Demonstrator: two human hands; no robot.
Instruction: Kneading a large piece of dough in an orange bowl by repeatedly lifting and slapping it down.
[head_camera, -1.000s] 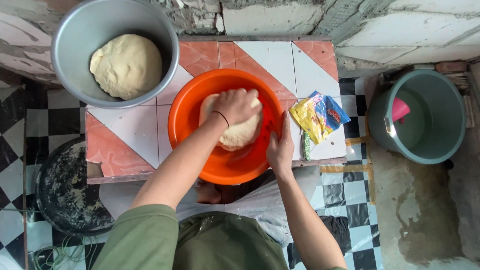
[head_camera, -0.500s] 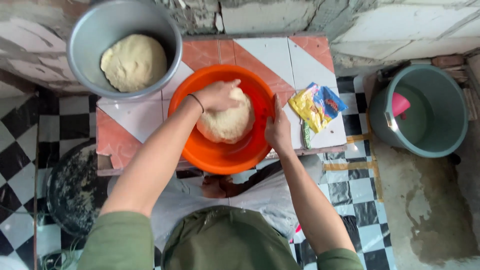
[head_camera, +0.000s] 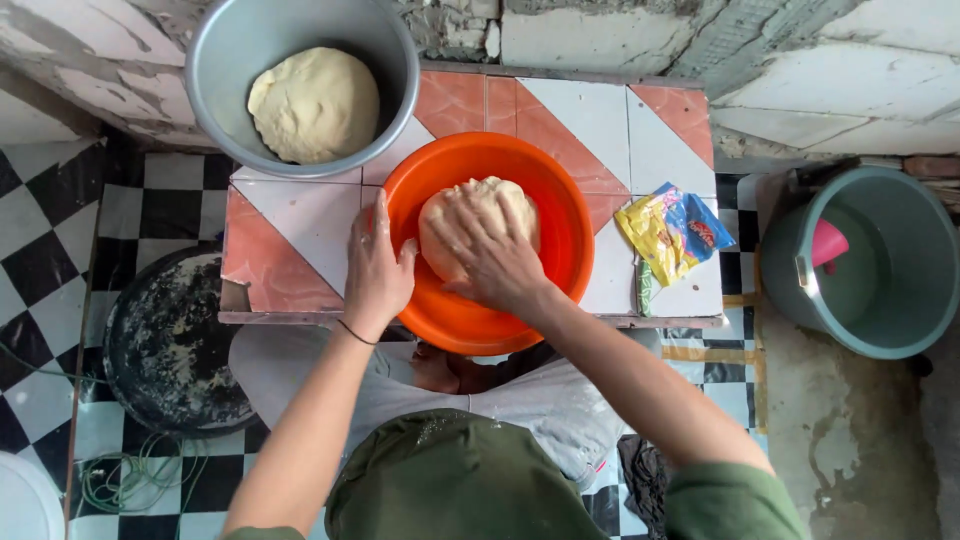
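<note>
Overhead view of a person seated at a low tiled bench (head_camera: 300, 235) faced with white and terracotta diagonal tiles. Centre: a round orange plastic basin (head_camera: 570, 235) stands at the near edge of the bench, overhanging it slightly toward the person. Inside it lies a pale, rounded lump of dough (head_camera: 470, 205), resting on the basin floor.

The right hand (head_camera: 490, 255) lies palm down on top of the dough, fingers spread and bent over its near side, pressing on it rather than closing around it. The left hand (head_camera: 378, 270) is open and flat, fingers together, laid against the outer left rim of the orange basin, where it touches the wall; a thin dark band circles that wrist.

Upper left: a grey metal bowl (head_camera: 230, 60) sits on the far corner of the bench, just beside the orange basin, and holds a second, larger mound of pale dough (head_camera: 315, 105). Right of the basin, near the bench edge: a crumpled yellow and blue plastic packet (head_camera: 675, 235).

On the black and white chequered floor (head_camera: 50, 240), left of the bench: a round dark pan dusted with flour (head_camera: 165, 345). On the right, well apart from the bench: a grey-green plastic bucket (head_camera: 900, 300) containing a pink object, its kind unclear.
</note>
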